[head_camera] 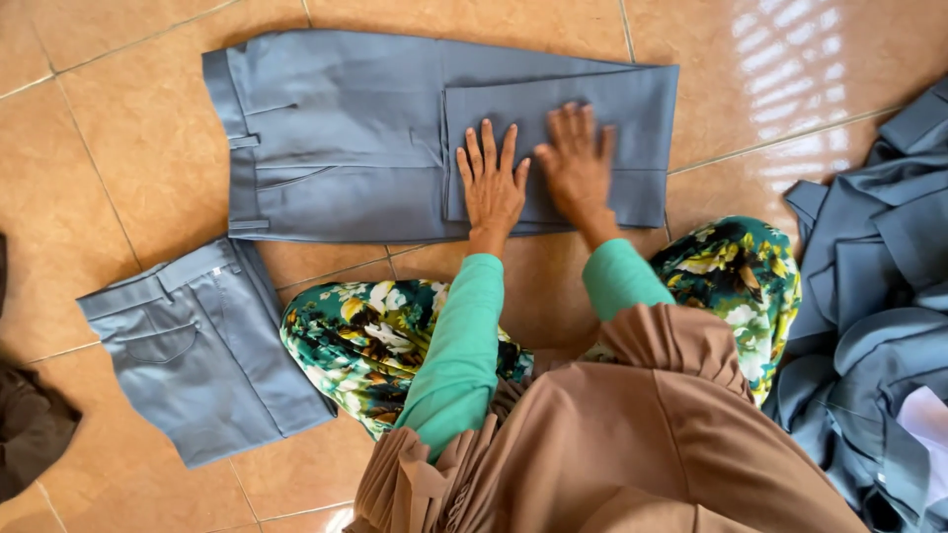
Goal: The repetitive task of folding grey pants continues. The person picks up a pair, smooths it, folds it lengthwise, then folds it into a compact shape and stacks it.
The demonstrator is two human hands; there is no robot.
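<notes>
A folded grey garment lies left; a heap of grey clothes, perhaps trousers, right.

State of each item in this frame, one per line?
Left hand: flat, fingers spread, pressing on the trousers.
Right hand: flat on the folded-over legs.
Trousers: on the floor, legs folded back once.
Folded trousers: folded compactly, lying apart.
Pile: unfolded, heaped grey garments.
</notes>
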